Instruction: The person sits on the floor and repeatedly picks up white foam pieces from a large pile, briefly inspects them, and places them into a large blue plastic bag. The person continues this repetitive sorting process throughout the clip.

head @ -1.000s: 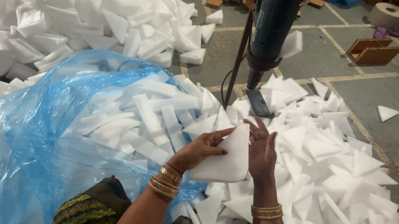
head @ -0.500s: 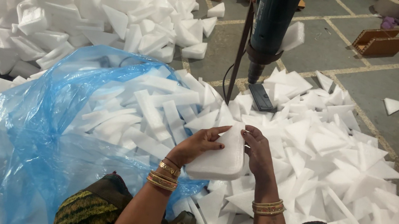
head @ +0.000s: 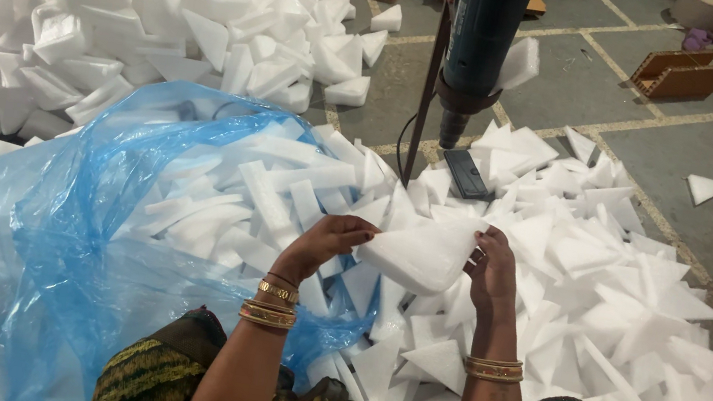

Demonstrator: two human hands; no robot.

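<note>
Both hands hold one white foam triangle flat in front of me. My left hand grips its left edge with the fingers curled over the top. My right hand clasps its right edge. Gold bangles sit on both wrists. Under the hands lies a heap of white foam triangles that spreads to the right. A blue plastic bag at the left is open and holds more foam pieces.
A dark blue power tool hangs upright above the heap, with a cord beside it and a small black block under it. A second large foam pile lies at the far left. Brown cardboard pieces are scattered on the concrete floor.
Both hands have lowered the foam triangle from upright to lying flat between them. The view has shifted slightly.
</note>
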